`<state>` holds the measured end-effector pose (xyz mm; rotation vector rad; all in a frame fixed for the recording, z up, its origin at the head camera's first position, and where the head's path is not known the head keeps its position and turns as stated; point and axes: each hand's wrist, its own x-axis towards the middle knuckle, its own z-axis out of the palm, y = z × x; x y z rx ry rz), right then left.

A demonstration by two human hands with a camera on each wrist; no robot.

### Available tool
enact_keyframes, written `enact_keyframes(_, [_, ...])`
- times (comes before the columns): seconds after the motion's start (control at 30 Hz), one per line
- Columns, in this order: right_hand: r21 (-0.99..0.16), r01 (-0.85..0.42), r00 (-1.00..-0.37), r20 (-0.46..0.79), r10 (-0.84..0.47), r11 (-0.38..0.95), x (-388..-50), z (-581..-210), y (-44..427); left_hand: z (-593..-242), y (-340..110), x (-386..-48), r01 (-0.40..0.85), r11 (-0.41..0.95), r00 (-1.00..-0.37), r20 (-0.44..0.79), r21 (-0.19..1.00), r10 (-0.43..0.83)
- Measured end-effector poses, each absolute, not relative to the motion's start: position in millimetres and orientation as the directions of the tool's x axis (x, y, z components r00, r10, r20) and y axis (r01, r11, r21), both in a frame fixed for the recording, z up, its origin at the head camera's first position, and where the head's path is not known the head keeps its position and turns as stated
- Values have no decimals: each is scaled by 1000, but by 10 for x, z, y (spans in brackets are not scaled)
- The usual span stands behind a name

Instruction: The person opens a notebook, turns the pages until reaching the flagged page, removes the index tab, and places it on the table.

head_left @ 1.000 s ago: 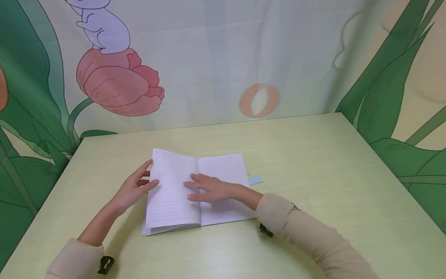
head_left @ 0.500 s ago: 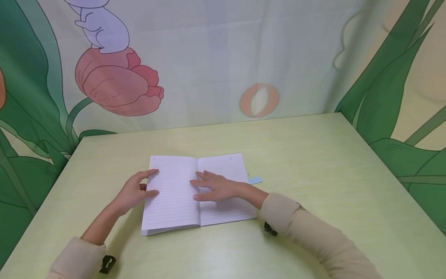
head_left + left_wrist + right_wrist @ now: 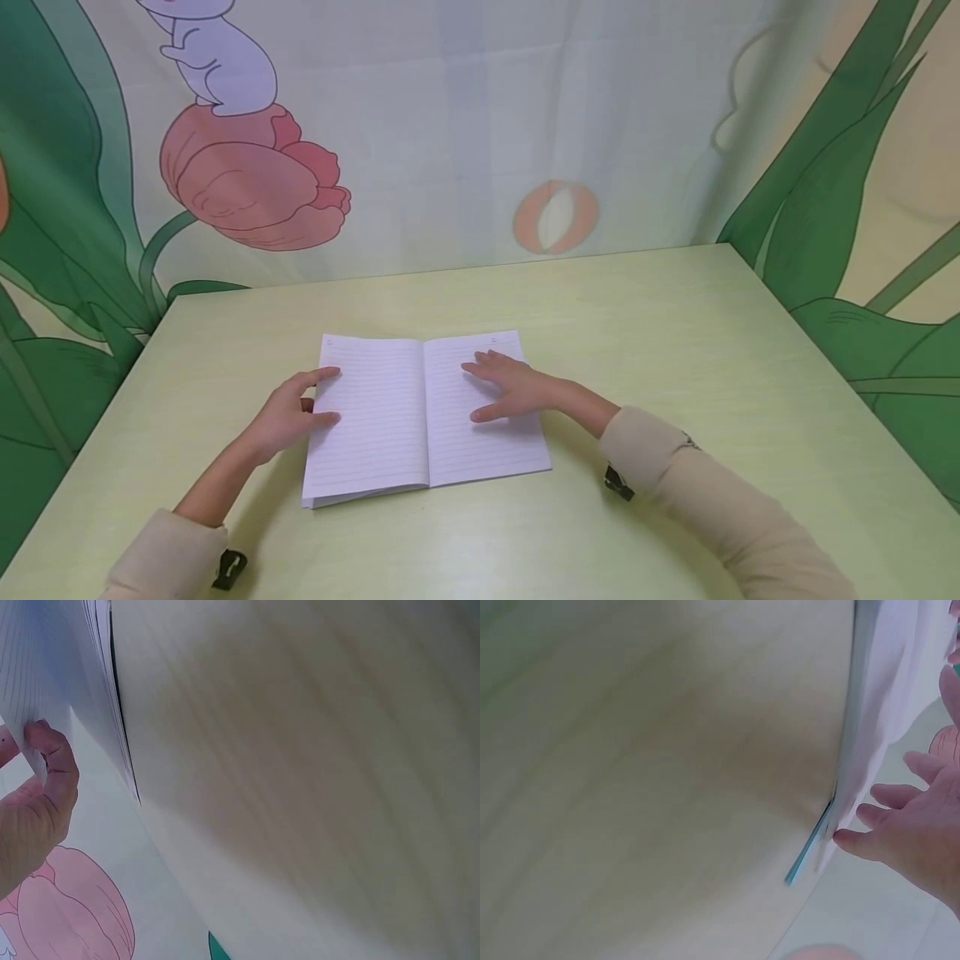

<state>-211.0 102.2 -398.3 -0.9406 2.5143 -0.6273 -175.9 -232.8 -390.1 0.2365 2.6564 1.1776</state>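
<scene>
An open notebook (image 3: pixel 372 442) with blank lined pages lies on the table. My left hand (image 3: pixel 281 418) holds the outer edge of its left page, index finger and thumb on top; the left wrist view shows the hand (image 3: pixel 45 802) with fingers curled under the lifted sheet (image 3: pixel 37 667). Over the right page (image 3: pixel 487 454) my right hand (image 3: pixel 521 390) is spread with nothing gripped. In the right wrist view a blue tab (image 3: pixel 808 844) sticks out from the notebook's edge below the right hand (image 3: pixel 922 825); the head view does not show that tab.
The pale table (image 3: pixel 645 325) extends around the notebook. Behind it hangs a curtain (image 3: pixel 420 150) printed with a pink flower, a white animal and green leaves. A black clip-like object (image 3: pixel 229 570) is at the left cuff, another (image 3: pixel 618 483) at the right.
My right hand has moved right, from the centre fold onto the right page, and now covers the blue tab. The left page has come down flatter, with my left index finger over its edge.
</scene>
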Motion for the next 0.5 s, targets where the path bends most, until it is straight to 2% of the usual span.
enact_keyframes(0.3, [-493,-410,-821,-167,-546,768,-2239,-4028,1235,-3920,-2347,-1771,30,655,-956,-169,755,238])
enact_keyframes(0.5, [-449,-365,-855,-186,-485,816,-2328,-4035,1320,-3918,-2351,-1776,17,642,-952,-185,766,245])
